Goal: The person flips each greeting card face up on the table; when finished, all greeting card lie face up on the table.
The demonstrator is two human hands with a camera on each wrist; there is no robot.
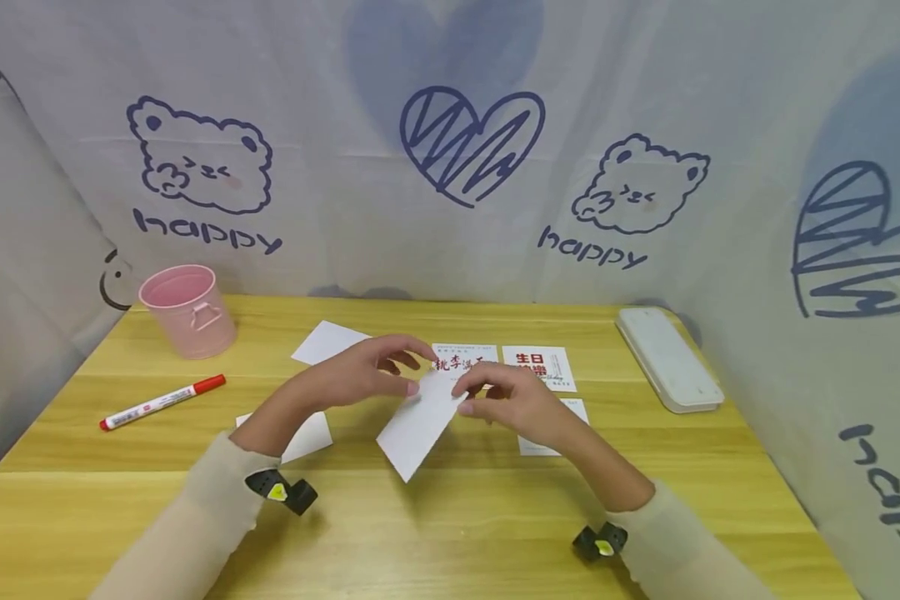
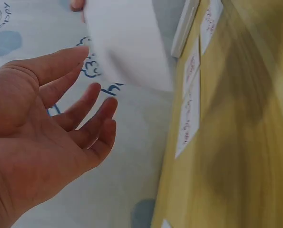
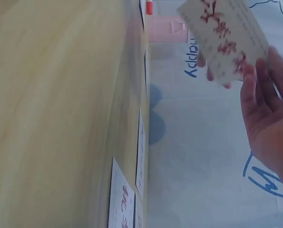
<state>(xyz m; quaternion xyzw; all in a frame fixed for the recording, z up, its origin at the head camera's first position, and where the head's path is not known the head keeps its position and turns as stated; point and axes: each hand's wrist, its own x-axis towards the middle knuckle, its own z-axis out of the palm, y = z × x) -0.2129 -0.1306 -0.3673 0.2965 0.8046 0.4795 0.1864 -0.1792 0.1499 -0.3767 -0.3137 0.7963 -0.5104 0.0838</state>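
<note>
Card (image 1: pixel 422 427) in the air, tilted above the middle of the table (image 1: pixel 457 533): its plain white side faces the person, and from the right wrist I see red writing on its other side. The right hand (image 1: pixel 517 400) pinches it by the edge between thumb and fingers. The left hand (image 1: pixel 360 371) is loosely bent beside the opposite edge, thumb and fingers apart; I can't tell whether the thumb touches.

Behind the raised one, toward the far edge, lie a red-lettered card (image 1: pixel 457 354) and, just right of it, a birthday card (image 1: pixel 558 362). A half-hidden card (image 1: pixel 537 447) lies under the right forearm. Left of the middle are two plain ones, a far blank card (image 1: pixel 326 340) and a near blank card (image 1: pixel 311 435) by the left wrist.

A pink bucket (image 1: pixel 198 321) stands at the far left corner, with a red marker (image 1: pixel 163 403) in front of it, near the left edge. Over by the far right corner lies a white case (image 1: pixel 671 358). Patterned cloth (image 1: pixel 330 100) hangs behind the far edge.
</note>
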